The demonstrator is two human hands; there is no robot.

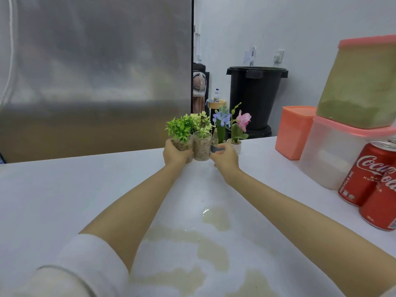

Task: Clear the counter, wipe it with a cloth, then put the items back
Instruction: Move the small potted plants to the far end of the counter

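Note:
Several small fake plants stand in a row at the far edge of the white counter (85,189). My left hand (174,154) is wrapped around the leftmost green plant's pebble-filled pot (182,129). A second pebble pot with pale green leaves (202,147) stands right beside it. My right hand (225,159) grips the grey pot of the blue-flowered plant (221,125). A pink-flowered plant in a white pot (236,144) stands just behind my right hand. A yellowish spill (214,219) spreads over the counter near me.
At the right stand two red cola cans (368,179), a clear tub with a pink lid (334,157), a tilted tub of green powder (362,86) on top, and an orange box (293,131). A black bin (255,97) is beyond the counter.

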